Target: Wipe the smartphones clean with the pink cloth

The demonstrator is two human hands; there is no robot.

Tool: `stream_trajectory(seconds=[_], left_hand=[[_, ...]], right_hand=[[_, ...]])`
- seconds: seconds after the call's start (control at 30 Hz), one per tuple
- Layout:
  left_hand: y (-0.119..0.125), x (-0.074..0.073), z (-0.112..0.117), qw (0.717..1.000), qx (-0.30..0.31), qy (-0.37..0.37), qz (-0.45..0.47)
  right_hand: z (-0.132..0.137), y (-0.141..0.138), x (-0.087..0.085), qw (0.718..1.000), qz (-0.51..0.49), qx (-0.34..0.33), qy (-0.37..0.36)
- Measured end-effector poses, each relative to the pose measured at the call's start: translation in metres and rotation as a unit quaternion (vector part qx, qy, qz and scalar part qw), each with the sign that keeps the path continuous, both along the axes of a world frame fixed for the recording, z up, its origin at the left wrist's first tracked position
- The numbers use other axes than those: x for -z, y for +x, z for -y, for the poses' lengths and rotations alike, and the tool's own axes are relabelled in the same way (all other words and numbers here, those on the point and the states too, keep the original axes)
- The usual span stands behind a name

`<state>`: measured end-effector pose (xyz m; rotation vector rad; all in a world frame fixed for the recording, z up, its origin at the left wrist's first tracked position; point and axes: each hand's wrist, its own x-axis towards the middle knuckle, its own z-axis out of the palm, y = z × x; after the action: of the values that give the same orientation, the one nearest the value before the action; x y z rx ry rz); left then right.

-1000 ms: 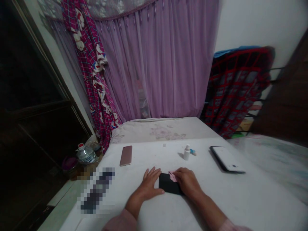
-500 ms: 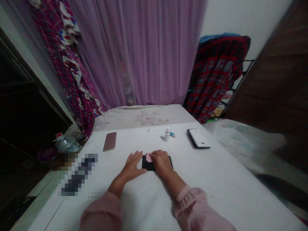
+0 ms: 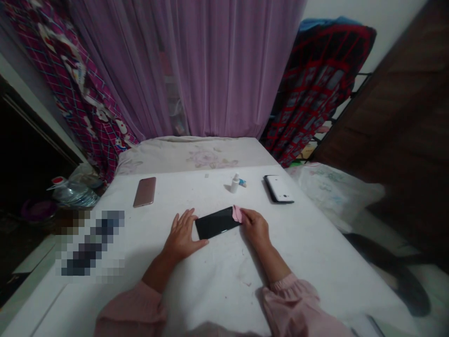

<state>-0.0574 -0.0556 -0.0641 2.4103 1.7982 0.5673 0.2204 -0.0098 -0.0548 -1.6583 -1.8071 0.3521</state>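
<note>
A black smartphone (image 3: pixel 214 225) lies tilted on the white-covered surface, its right end a little farther from me. My left hand (image 3: pixel 180 235) steadies the phone's left end, thumb at the near corner and index finger at the far one, the other fingers spread. Pinched in my right hand (image 3: pixel 257 228) is a small pink cloth (image 3: pixel 237 214), pressed on the phone's right end. The cloth covers that end, and its part under my fingers is hidden.
Beyond the phone stand a small white spray bottle (image 3: pixel 235 183) and a blue-and-white item (image 3: pixel 242 183). A rose-gold phone (image 3: pixel 145 192) lies at left, a white phone (image 3: pixel 279 188) on a dark one at right. A water jug (image 3: pixel 72 192) stands off the left edge.
My right hand and the pink cloth have moved right, from the phone's middle to its right end, uncovering the screen. The phone is now more tilted. The whole view has shifted.
</note>
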Motion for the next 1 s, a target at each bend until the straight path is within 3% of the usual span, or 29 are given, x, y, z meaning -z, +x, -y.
stream_trajectory(seconds=[0.13, 0.27, 0.43, 0.57, 0.7, 0.83, 1.0], left_hand=[[0.021, 0.0, 0.004, 1.0, 0.025, 0.016, 0.008], [0.041, -0.006, 0.004, 0.998, 0.044, 0.031, 0.028], [0.053, -0.012, 0.007, 0.997, 0.001, 0.047, 0.056], [0.065, -0.023, 0.014, 0.996, -0.074, 0.041, 0.022], [0.076, -0.043, 0.027, 0.995, -0.095, 0.001, -0.023], [0.082, -0.057, 0.037, 0.998, -0.027, -0.052, -0.025], [0.072, -0.052, 0.022, 0.998, 0.056, -0.028, -0.007]], right_hand=[[-0.012, -0.019, -0.016, 0.999, 0.032, -0.014, -0.007], [-0.005, -0.028, -0.02, 0.996, 0.086, -0.028, -0.004], [0.026, -0.013, -0.01, 0.996, 0.084, -0.012, 0.008], [0.036, -0.003, -0.007, 0.999, 0.028, -0.02, 0.006], [0.018, -0.012, -0.015, 0.999, -0.005, -0.002, -0.048], [-0.013, -0.033, -0.029, 0.996, -0.002, -0.023, -0.09], [-0.043, -0.056, -0.042, 0.99, 0.025, -0.085, -0.113]])
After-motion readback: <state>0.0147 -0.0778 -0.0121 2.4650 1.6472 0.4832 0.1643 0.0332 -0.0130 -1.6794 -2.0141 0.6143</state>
